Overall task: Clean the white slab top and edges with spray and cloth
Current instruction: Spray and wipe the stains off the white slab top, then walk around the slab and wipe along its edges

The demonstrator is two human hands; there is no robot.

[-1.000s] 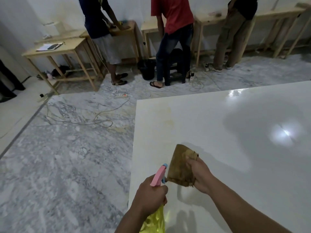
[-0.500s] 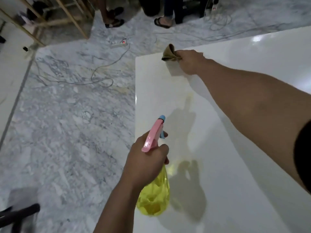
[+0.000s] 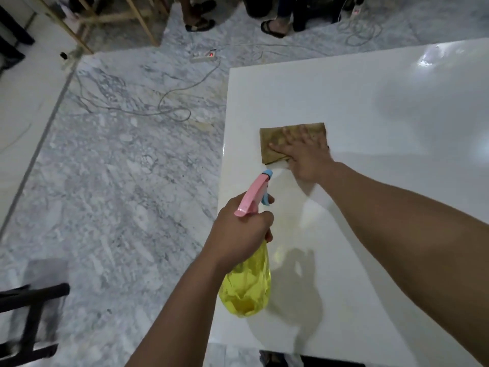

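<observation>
On slab (image 3: pixel 370 234) | cloth (image 3: pixel 275 144) now flattened, nearer | right hand (image 3: pixel 304 154) pressing

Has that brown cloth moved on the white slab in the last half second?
Yes. The cloth was bunched up near the white slab's far left corner; now it lies flat under the right hand, nearer the person.

power strip (image 3: pixel 203 56) | cables (image 3: pixel 169 107) | marble floor (image 3: pixel 105 181) | sandalled feet (image 3: pixel 200 23)
</observation>
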